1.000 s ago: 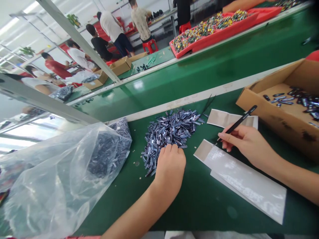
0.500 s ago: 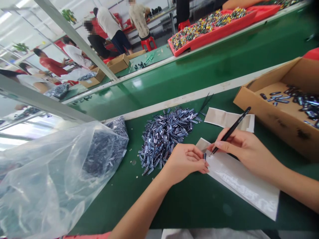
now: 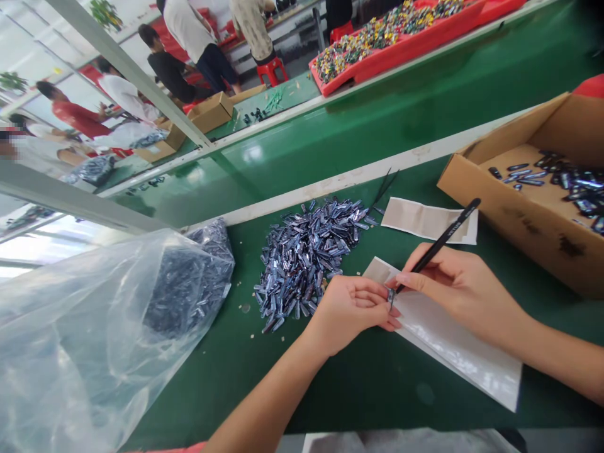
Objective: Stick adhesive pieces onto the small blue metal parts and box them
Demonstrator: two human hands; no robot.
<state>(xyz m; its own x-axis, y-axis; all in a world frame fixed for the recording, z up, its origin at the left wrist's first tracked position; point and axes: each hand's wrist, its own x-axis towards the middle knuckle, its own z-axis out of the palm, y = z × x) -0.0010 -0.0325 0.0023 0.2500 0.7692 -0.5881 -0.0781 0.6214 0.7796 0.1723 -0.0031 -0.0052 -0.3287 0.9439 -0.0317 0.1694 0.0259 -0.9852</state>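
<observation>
Between thumb and fingertips, my left hand pinches a small dark glossy piece, its shape mostly hidden by the fingers. My right hand grips black tweezers like a pen, and their tip meets the small piece. Under both hands lies a white glossy sheet on the green table. A heap of dark blue, shiny elongated pieces spreads just beyond my left hand. Behind my right hand is a second, beige-and-white sheet.
A clear plastic bag of similar pieces lies at left. On the right stands a cardboard box with more pieces inside. A red tray of colourful parts sits across the green divider. Several people work in the background.
The tweezer tip has come from just above the white sheet to the small piece in my left hand. The whole view has shifted slightly.
</observation>
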